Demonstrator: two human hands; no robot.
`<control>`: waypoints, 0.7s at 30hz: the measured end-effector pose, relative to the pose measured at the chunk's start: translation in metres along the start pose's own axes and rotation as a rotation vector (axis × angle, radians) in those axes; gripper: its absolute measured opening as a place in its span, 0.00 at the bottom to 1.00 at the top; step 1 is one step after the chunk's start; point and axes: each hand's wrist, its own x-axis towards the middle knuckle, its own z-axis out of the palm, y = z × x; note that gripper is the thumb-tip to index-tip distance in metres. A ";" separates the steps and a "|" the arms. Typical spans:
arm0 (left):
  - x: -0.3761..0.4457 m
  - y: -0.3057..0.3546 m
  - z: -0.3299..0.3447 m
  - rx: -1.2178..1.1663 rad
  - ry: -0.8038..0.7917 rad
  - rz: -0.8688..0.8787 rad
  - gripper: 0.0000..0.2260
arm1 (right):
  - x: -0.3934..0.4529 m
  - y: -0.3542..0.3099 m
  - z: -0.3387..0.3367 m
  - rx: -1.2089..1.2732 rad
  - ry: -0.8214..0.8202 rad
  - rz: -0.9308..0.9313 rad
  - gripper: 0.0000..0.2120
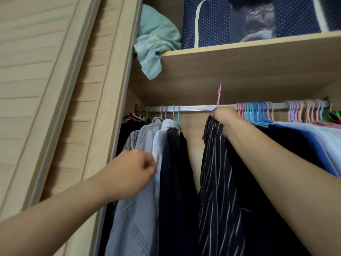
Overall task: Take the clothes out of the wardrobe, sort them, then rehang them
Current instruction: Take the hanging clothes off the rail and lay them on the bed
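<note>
A silver rail (195, 108) runs across the open wardrobe. My right hand (224, 116) grips the top of a black garment with white pinstripes (215, 172) just under the rail; a pink hanger hook (219, 95) sticks up above the hand. My left hand (136, 169), fingers curled, pinches the edge of a white shirt (160, 141) beside a light denim shirt (132, 209). A dark navy garment (175, 182) hangs between the white shirt and the striped one. Blue garments (313, 137) hang further right.
Many pink and blue hangers (258, 112) crowd the rail's right half. On the shelf (239, 47) above lie a crumpled mint cloth (156, 43) and a navy dotted storage bag (212, 23). The slatted sliding door (46, 89) stands on the left.
</note>
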 end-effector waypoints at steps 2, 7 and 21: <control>-0.003 0.001 0.000 -0.196 -0.024 -0.047 0.08 | -0.045 -0.001 0.010 0.096 0.024 -0.016 0.07; -0.018 0.028 -0.015 -1.039 -0.187 -0.236 0.17 | -0.211 0.009 0.034 0.168 -0.142 -0.128 0.06; -0.111 -0.037 -0.069 0.271 -0.086 0.144 0.05 | -0.333 0.003 0.023 -0.185 0.085 -0.774 0.20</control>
